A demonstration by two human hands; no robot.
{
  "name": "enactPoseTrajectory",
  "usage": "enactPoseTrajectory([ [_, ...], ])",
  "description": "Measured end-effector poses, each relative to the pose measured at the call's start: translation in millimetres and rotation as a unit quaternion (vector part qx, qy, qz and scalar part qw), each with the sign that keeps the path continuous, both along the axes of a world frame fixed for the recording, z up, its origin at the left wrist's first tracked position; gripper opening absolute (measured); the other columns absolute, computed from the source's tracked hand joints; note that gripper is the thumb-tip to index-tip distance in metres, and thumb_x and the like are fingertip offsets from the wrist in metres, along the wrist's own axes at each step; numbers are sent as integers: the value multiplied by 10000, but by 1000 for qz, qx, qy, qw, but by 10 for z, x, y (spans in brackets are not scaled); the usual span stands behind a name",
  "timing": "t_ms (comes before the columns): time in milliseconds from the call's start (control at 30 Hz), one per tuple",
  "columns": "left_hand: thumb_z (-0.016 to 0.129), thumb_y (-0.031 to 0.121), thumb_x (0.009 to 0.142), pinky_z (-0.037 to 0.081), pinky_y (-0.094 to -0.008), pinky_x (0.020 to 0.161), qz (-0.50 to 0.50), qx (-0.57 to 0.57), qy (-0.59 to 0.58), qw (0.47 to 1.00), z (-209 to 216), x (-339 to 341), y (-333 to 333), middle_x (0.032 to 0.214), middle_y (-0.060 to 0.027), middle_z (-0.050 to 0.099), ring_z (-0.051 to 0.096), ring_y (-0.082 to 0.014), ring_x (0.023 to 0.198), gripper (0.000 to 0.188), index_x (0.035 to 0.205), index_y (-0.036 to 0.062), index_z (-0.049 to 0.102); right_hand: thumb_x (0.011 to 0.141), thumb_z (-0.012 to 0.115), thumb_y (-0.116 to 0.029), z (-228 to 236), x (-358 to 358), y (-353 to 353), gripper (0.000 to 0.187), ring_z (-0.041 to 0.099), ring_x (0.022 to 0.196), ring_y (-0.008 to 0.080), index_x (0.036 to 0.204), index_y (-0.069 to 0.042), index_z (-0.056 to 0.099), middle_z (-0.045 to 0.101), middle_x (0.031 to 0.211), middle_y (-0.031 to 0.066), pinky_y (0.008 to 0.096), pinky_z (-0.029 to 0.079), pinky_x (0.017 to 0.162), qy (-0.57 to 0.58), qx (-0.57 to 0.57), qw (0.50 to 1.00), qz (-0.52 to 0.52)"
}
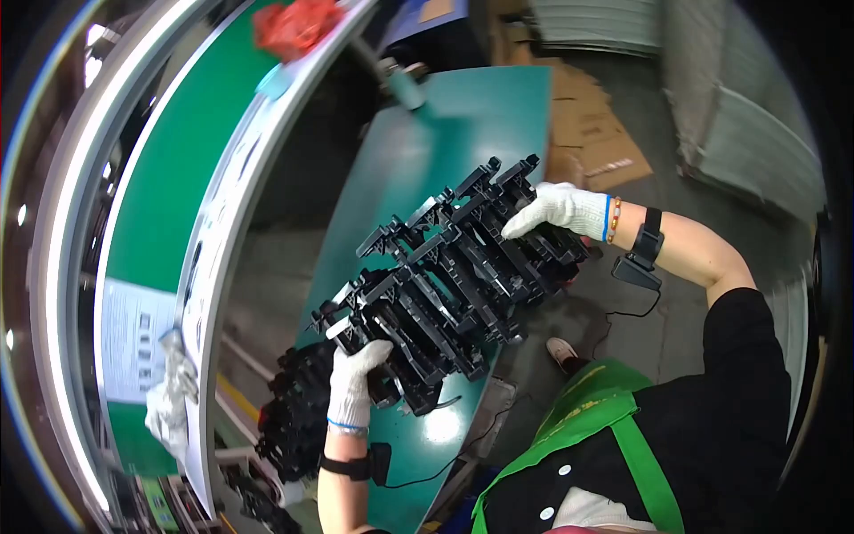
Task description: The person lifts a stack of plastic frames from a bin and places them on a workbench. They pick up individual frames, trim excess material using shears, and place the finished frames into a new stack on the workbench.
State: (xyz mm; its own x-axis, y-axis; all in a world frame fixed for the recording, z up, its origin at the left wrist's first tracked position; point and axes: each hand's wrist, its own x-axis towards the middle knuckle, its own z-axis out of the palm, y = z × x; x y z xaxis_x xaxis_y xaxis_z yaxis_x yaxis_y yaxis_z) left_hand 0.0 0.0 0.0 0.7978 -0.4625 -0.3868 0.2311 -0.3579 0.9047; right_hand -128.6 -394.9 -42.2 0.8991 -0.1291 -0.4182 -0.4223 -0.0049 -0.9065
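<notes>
Between gloved hands [354,381] [559,208], black plastic parts [463,274]

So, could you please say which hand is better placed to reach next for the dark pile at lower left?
Probably the left hand: both hold the black parts, but the right hand looks farther from the dark pile.
</notes>
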Motion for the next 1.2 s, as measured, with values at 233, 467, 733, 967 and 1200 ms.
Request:
enactPoseTrajectory([
  [233, 796, 128, 819, 569, -406, 921, -193, 7, 132, 972, -99, 121, 201, 1234, -78, 663, 657, -244, 1059, 648, 1422, 75, 564, 701, 956, -333, 463, -1219, 794, 422, 742, 857, 170, 987, -47, 832, 802, 964, 80, 342, 602, 778, 64, 58, 974, -211],
  [467, 795, 177, 858, 552, -420, 975, -429, 52, 159, 888, 184, -904, -1425, 1377, -111, 609, 617, -287, 1188, 735, 1516, 90, 479, 658, 973, -407, -392, -3241, 1019, 470, 745, 797, 202, 946, -59, 842, 800, 923, 92, 340, 597, 751, -2, 89, 890, -447],
  [733, 765, 113, 854, 581, -394, 898, -683, -48, 170, 709, -516, -2940, -2749, 1266, -88, 662, 656, -255, 1077, 630, 1441, 59, 544, 684, 965, -406, -365, -5716, 2168, 461, 742, 780, 198, 950, -50, 843, 799, 951, 98, 321, 582, 726, 18, 151, 729, -668],
  [967, 756, 18, 767, 618, -371, 820, -776, 108, 274, 558, -945, -5121, -3582, 996, -55, 737, 717, -202, 833, 437, 1198, 11, 688, 809, 874, -218, -453, -7345, 2857, 309, 716, 785, 167, 1050, -57, 767, 766, 911, 50, 333, 594, 746, -38, 232, 588, -774],
  [1200, 745, 57, 791, 616, -381, 870, -838, 178, 216, 470, -1289, -6562, -4078, 1005, -98, 782, 754, -232, 925, 399, 1182, -16, 726, 843, 841, -197, -860, -8106, 3012, 329, 728, 952, 142, 1136, -53, 801, 792, 1100, 63, 292, 570, 879, -26, 205, 502, -840],
])
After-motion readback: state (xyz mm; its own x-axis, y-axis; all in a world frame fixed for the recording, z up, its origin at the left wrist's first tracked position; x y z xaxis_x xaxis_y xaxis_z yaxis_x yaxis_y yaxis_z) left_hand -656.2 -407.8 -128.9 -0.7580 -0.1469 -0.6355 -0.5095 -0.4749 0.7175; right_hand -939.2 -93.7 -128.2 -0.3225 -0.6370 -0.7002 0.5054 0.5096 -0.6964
